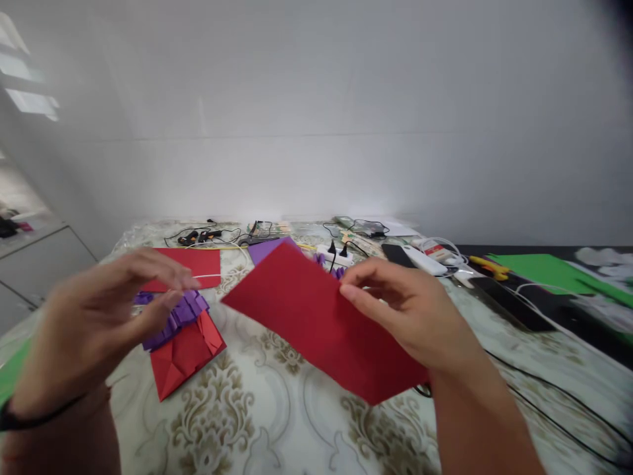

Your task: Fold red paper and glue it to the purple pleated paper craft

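My right hand [410,310] pinches the upper right edge of a large red paper sheet [316,316], holding it tilted above the patterned tablecloth [257,409]. My left hand [93,316] hovers to the left with fingers loosely spread, holding nothing, just above a purple pleated paper piece [180,313] that lies on a folded red paper piece [185,356]. The left hand is blurred by motion. A dark band sits on my left wrist.
A flat red sheet [192,264] and a purple sheet [264,249] lie farther back. A white power strip [336,256], black cables [212,234], a black phone [395,254] and white devices [425,260] crowd the far edge. Green paper [544,267] and yellow-handled scissors [487,265] lie right.
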`<state>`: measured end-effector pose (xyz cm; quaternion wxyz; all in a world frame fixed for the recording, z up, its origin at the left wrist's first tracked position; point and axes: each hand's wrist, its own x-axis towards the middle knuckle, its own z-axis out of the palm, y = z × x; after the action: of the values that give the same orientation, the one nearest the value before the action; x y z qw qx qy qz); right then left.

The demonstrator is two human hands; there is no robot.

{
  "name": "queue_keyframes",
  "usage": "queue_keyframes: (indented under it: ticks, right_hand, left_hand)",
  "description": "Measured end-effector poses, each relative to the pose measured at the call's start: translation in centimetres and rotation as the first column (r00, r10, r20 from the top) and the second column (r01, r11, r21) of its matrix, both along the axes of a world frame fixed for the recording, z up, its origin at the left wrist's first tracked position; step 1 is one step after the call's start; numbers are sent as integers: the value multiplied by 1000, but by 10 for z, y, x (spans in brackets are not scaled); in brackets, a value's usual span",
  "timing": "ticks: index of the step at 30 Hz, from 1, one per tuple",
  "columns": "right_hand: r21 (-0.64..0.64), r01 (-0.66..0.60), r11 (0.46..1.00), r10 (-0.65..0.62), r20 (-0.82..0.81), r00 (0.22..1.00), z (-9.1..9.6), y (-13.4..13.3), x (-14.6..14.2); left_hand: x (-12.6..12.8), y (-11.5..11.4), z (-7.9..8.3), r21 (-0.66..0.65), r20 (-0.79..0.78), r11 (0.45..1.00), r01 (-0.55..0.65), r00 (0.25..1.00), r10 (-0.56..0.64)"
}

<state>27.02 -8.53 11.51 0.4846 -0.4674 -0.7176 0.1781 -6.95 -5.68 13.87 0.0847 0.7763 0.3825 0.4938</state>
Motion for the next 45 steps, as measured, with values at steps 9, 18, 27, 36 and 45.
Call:
queue_keyframes:
  ticks: [9, 18, 27, 36, 45]
  right_hand:
    - [-326, -126, 937, 1, -359, 933, -76, 32, -43]
    - [-311, -127, 942, 114, -60, 992, -92, -22, -80]
    - [-472, -317, 822, 74, -465, 882, -110, -22, -70]
    - [-484, 40, 874, -217, -315, 924, -152, -35, -29]
    - [-592, -40, 805, -88, -186, 979, -178, -85, -18]
  left_hand:
    - [56, -9, -96, -684, 354, 597, 419, 907, -230]
    - [56, -13, -119, -648, 381, 707, 283, 924, -20]
    - [58, 3, -109, -647, 436, 596, 476, 872, -223]
    - [54, 83, -131, -666, -138, 737, 115, 952, -273]
    - [94, 52, -132, -481, -379, 868, 123, 864, -332]
